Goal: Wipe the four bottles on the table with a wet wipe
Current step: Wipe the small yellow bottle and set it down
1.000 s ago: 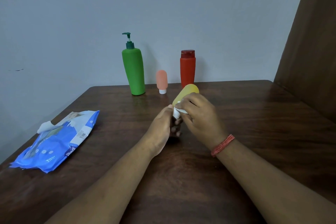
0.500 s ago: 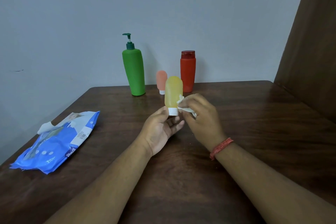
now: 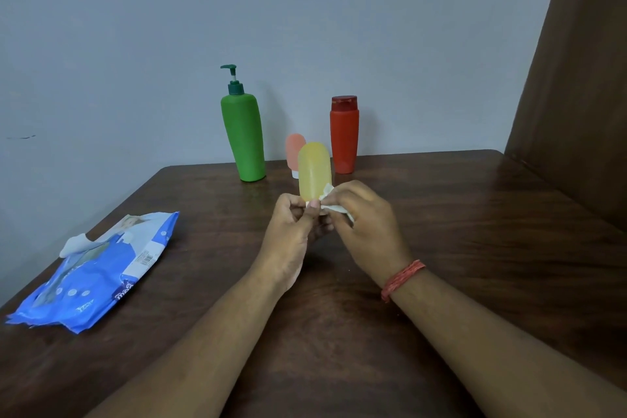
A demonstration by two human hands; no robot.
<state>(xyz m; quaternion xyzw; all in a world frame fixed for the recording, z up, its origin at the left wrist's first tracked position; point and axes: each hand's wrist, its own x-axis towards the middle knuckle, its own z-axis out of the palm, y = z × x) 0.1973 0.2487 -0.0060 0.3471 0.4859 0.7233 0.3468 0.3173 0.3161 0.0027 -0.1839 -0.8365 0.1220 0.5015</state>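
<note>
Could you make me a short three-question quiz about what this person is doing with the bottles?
1. True or false: the small translucent yellow bottle stands on the dark wooden table.
2. Which hand presses the white wet wipe against it? A) left hand B) right hand
3. Fill in: the tall green pump bottle, small peach bottle and red flip-cap bottle stand near the ____ edge of the table.

Key: 1 false, it is held up in both hands; 2 B; 3 far.
</note>
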